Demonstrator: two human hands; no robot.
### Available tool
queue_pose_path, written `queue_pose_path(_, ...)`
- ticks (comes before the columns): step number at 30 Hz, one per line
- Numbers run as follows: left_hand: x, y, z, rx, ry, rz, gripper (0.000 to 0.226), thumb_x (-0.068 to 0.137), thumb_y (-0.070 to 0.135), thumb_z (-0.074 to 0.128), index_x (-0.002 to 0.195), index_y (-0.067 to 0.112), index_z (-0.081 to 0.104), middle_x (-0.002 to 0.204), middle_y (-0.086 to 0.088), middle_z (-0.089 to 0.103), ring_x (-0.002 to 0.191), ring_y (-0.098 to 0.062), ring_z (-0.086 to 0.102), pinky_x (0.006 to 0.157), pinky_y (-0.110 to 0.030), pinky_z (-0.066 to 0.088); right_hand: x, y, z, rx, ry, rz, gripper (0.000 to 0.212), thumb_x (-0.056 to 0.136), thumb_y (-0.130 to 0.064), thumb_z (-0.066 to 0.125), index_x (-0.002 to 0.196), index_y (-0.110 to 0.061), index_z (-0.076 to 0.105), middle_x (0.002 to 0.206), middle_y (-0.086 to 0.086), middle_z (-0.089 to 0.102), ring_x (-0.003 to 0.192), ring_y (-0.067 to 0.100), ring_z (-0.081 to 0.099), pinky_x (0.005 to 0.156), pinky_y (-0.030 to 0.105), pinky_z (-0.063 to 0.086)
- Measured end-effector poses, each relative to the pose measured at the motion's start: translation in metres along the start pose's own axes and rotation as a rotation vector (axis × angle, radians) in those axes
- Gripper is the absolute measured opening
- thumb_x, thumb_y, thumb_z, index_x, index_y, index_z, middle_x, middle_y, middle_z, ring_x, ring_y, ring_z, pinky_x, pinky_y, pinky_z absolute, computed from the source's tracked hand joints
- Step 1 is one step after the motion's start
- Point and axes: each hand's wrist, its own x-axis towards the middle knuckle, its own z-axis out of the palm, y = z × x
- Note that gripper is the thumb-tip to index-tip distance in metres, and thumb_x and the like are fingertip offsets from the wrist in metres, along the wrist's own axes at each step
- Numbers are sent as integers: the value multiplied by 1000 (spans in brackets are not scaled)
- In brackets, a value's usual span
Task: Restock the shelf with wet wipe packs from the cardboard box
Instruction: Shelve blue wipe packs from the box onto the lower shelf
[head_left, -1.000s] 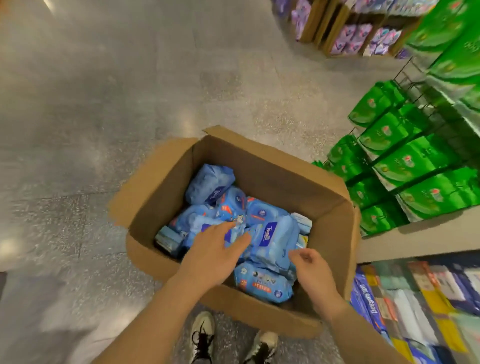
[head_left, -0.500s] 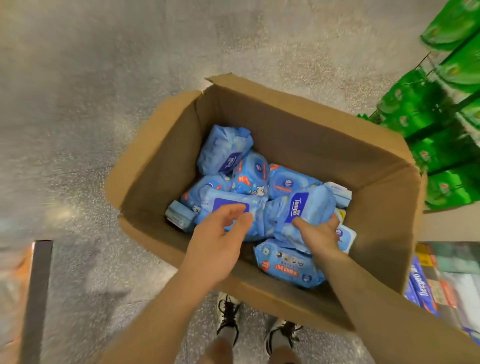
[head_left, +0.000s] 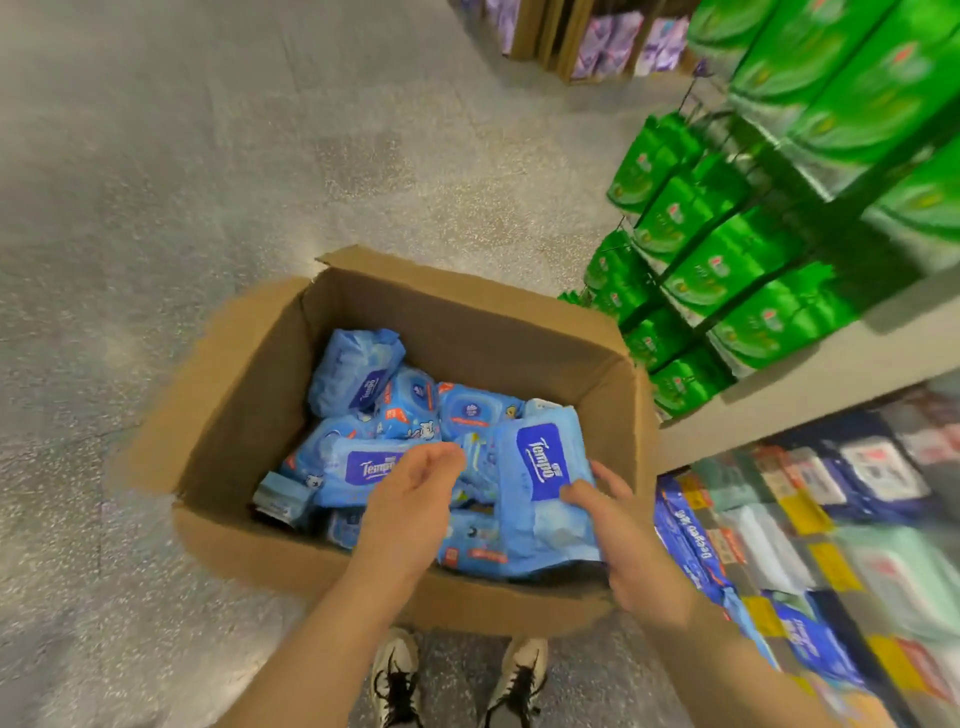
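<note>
An open cardboard box stands on the floor in front of me, holding several blue wet wipe packs. My right hand grips a light blue Tempo pack by its right edge, thumb on top, and the pack is lifted and tilted above the others. My left hand hovers over the box with relaxed fingers, just above another Tempo pack, holding nothing. The shelf at the lower right holds rows of mixed wipe packs, blurred.
Green packs fill wire racks and upper shelves at the right. Purple packs sit in wooden displays at the top. Grey speckled floor spreads to the left. My two shoes stand just behind the box.
My right hand has raised the Tempo pack out of the pile and turned it upright. The left hand stays above the box. The view has tilted up toward the shelves.
</note>
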Motion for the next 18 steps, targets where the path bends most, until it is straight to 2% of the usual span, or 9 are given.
queue_pose_path(2, -12, 12, 23, -19, -94, -19, 20, 97, 48, 60, 109, 35, 70, 117, 15, 70, 113, -12, 64, 106, -45, 50, -36, -16, -29, 49, -22, -38, 66, 72, -25, 77, 135, -27, 57, 117, 5, 76, 101, 29, 75, 80, 41, 57)
queue_pose_path(5, -40, 34, 69, -76, -217, -38, 23, 94, 50, 62, 103, 30, 71, 113, 7, 71, 105, -16, 66, 102, -45, 52, -89, -37, -77, 90, -6, -156, 58, 70, -21, 72, 127, -25, 64, 113, 10, 77, 101, 36, 73, 83, 47, 56)
queue_pose_path(8, -72, 51, 117, -125, -371, -79, 21, 98, 43, 60, 101, 25, 71, 106, 4, 73, 92, -18, 65, 86, -40, 52, -137, -46, -125, 140, 39, -244, 66, 62, -23, 75, 128, -23, 66, 115, 14, 75, 97, 35, 71, 81, 42, 55)
queue_pose_path(12, -134, 68, 176, -113, -694, -114, 42, 95, 58, 55, 109, 22, 72, 93, -1, 78, 78, -19, 71, 68, -33, 56, -196, -45, -195, 208, 115, -336, 74, 57, -25, 77, 129, -30, 65, 116, 14, 75, 97, 34, 71, 87, 46, 50)
queue_pose_path(13, -149, 69, 191, -121, -739, -127, 50, 89, 63, 60, 109, 20, 73, 96, -6, 79, 84, -23, 72, 71, -34, 60, -211, -43, -213, 219, 136, -357, 72, 57, -22, 77, 128, -31, 66, 114, 15, 76, 94, 34, 71, 86, 45, 50)
queue_pose_path(14, -163, 68, 207, -120, -790, -122, 61, 81, 69, 67, 115, 19, 73, 106, -12, 78, 97, -32, 72, 85, -42, 60, -225, -40, -231, 229, 154, -379, 73, 55, -20, 77, 126, -30, 65, 110, 15, 77, 90, 32, 72, 82, 42, 51)
queue_pose_path(15, -177, 64, 224, -113, -851, -117, 73, 75, 72, 73, 124, 19, 71, 119, -19, 73, 111, -40, 66, 102, -53, 51, -238, -35, -250, 229, 171, -399, 75, 52, -20, 77, 125, -29, 65, 106, 15, 77, 85, 29, 72, 76, 37, 54)
queue_pose_path(16, -193, 59, 242, -103, -927, -107, 82, 71, 74, 76, 131, 19, 67, 130, -25, 67, 118, -44, 59, 109, -57, 38, -251, -29, -269, 226, 184, -418, 76, 50, -20, 78, 124, -29, 65, 102, 14, 78, 82, 27, 73, 70, 34, 56)
queue_pose_path(18, -224, 51, 275, -91, -998, -91, 86, 66, 71, 79, 132, 18, 65, 130, -28, 66, 111, -41, 56, 97, -51, 36, -273, -15, -306, 215, 217, -455, 80, 47, -21, 81, 125, -28, 65, 103, 13, 78, 85, 30, 74, 72, 36, 59)
